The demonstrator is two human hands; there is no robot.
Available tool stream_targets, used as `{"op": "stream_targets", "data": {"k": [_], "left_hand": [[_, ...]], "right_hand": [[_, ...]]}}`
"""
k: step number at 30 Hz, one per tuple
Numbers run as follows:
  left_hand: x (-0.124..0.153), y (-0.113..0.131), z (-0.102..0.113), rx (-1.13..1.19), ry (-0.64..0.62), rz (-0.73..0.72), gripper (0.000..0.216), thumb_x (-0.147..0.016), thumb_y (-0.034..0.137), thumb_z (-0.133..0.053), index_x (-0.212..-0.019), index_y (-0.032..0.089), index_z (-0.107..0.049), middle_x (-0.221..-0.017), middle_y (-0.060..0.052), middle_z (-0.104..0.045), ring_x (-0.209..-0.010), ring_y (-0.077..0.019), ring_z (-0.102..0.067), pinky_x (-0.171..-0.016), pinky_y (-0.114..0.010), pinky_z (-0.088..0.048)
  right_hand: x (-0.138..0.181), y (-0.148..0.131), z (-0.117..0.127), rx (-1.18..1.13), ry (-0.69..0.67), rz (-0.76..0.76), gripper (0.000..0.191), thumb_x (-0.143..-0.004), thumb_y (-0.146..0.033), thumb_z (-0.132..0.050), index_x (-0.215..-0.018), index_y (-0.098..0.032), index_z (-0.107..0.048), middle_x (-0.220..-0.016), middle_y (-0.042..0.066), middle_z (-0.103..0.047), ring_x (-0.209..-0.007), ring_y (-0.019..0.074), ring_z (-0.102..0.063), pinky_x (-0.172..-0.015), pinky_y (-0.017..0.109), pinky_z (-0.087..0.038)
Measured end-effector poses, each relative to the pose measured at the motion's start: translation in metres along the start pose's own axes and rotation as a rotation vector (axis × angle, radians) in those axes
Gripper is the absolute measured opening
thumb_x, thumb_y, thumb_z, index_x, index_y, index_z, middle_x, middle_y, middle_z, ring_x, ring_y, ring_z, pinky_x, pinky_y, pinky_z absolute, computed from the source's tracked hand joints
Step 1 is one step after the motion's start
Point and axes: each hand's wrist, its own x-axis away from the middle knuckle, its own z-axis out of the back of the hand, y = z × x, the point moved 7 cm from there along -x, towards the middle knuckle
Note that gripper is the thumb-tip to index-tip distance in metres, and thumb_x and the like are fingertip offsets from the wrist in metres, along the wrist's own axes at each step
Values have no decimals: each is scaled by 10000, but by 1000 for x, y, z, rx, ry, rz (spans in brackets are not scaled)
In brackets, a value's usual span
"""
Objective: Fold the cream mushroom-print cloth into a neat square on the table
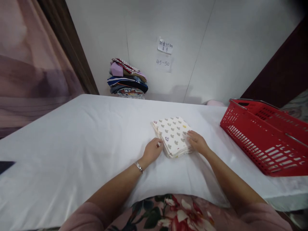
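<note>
A folded cream cloth (173, 134) printed with small grey, yellow and purple shapes lies on the white-covered table (72, 141). My left hand (153, 149) rests at its near left edge, fingers curled against the fold; a silver bracelet sits on that wrist. My right hand (196, 141) lies on the cloth's near right corner, fingers bent and pressing down on the layers. Both hands touch the cloth, which stays flat on the table.
A red plastic basket (264, 134) stands at the table's right side. A stack of folded clothes (127, 78) sits at the back against the white wall, beneath two paper notes (165, 46). A curtain (29, 64) hangs at left.
</note>
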Motion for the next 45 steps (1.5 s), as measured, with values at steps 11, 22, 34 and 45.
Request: {"op": "stream_targets", "data": {"k": [11,22,34,45], "left_hand": [[24,-4,-38,306,-301,342,195,-735,338,-554,-774,158,-616,-644,23,-612,-424,-74,-508,-440,-202,-375],[33,-6,-46,291,-300,379,171,-743,314,-556,-688,152,-567,-599,24,-588,-390,-71,-505,-402,-194,-354],[28,-9,-47,399,-237,501,162,-714,272,-584,-612,157,-534,-544,37,-556,-376,-57,-465,-400,-188,-316],[31,5,-42,595,-222,503,242,-721,316,-555,-546,166,-484,-460,49,-478,-387,-64,-427,-417,-202,-266]], "right_hand": [[38,-105,-8,-316,-11,474,300,-876,-353,-495,-1127,-248,-624,-1130,80,-634,-1086,225,-550,-946,429,-420],[44,-98,-18,-325,29,448,247,-874,-296,-493,-1046,-229,-656,-1178,80,-614,-1141,217,-515,-993,416,-382],[46,-96,-15,-410,94,391,267,-910,-336,-436,-997,-253,-675,-1107,68,-650,-1078,213,-558,-955,429,-420],[53,-110,-14,-318,140,523,275,-865,-290,-539,-1127,-226,-594,-1149,103,-614,-1087,250,-542,-933,461,-425]]}}
